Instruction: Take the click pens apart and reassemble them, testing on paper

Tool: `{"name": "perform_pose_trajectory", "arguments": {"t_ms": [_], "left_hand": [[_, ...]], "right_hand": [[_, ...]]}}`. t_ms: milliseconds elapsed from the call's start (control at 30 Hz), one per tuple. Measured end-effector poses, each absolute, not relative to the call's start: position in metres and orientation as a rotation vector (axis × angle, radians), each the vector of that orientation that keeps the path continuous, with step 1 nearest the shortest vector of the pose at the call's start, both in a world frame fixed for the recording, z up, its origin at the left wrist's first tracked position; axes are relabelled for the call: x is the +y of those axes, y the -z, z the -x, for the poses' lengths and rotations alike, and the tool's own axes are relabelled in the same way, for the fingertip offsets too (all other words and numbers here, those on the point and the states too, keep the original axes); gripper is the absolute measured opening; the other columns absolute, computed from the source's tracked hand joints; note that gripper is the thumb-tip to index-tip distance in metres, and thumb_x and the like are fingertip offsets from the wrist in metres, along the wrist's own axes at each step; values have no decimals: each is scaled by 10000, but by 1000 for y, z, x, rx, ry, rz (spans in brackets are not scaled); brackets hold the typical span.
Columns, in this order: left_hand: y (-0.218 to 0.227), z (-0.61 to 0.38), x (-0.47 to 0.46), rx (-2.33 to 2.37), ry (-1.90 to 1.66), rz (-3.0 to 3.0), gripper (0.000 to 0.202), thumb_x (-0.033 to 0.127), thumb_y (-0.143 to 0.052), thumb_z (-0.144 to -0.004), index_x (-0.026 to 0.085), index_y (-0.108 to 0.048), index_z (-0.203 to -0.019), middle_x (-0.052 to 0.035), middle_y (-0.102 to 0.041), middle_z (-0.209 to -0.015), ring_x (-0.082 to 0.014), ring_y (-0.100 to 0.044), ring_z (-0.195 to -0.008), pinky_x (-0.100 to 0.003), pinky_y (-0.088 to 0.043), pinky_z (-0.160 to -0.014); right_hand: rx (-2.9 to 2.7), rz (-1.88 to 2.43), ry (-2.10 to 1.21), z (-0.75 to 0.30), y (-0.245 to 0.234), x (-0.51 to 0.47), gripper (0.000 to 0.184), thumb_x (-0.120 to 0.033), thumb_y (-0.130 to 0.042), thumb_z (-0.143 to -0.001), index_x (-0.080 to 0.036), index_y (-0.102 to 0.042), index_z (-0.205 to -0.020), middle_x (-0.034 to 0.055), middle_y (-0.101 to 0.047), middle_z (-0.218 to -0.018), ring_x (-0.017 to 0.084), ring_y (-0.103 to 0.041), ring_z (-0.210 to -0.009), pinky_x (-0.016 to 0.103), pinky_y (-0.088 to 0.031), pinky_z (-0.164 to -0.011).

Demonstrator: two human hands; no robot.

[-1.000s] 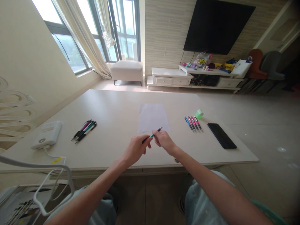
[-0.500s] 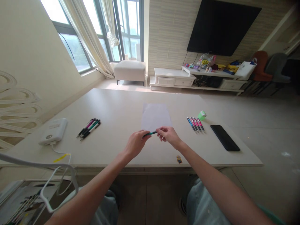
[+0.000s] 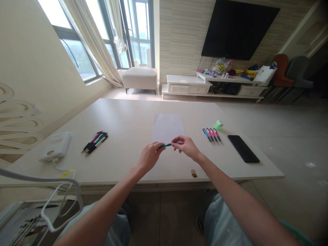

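My left hand (image 3: 150,157) grips a black-and-teal pen (image 3: 164,146) over the pale table, and the hand hides the pen's left end. My right hand (image 3: 185,146) is just to the right, its fingertips pinching the pen's right end. A sheet of white paper (image 3: 167,128) lies on the table (image 3: 123,116) just beyond both hands, and the pen is near its lower edge. Neither hand touches the paper.
A bundle of pens (image 3: 94,142) and a white power bank (image 3: 55,147) lie left. A row of pens (image 3: 212,135), a green tape roll (image 3: 218,125) and a black phone (image 3: 243,148) lie right. A small cartoon sticker (image 3: 194,173) sits near the front edge.
Since a second ago, my right hand has slid from the pen's middle to its right end, and the hands stand further apart. The camera view has shifted slightly.
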State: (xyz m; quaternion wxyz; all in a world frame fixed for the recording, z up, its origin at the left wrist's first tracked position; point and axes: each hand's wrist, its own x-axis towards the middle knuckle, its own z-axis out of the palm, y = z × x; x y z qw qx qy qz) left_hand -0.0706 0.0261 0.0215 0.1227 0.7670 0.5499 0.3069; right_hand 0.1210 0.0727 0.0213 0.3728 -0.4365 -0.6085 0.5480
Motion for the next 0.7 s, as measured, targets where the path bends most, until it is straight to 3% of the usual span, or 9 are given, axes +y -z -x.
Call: {"name": "perform_pose_trajectory", "arguments": {"t_ms": [467,567,700], "left_hand": [[-17,54,35,1583,-989,-2129,166,297,-548,-838,235,-686,-907,-15,-709,-860,-161,-613,-738,-248,-412,-678],[-18,51,36,1582,-985,-2098,171,298,-550,-832,242,-692,-910,-10,-716,-864,-163,-622,-749,-246,-413,-689],[-20,47,35,1587,-921,-2078,197,313,-532,-833,233,-699,-901,-8,-713,-806,-153,-606,-686,-242,-399,-647]], "right_hand": [[-1551,1100,-1362,-137,-21,76,339,-443,-694,-679,-141,-636,-821,45,-657,-697,107,-584,-508,186,-373,-383],[-1559,1143,-1358,-141,-22,76,347,-480,-638,-721,-134,-628,-746,50,-646,-649,105,-561,-460,197,-351,-364],[-1602,1117,-1201,-144,-24,75,320,-404,-725,-641,-149,-639,-815,47,-664,-719,124,-600,-548,199,-390,-410]]}}
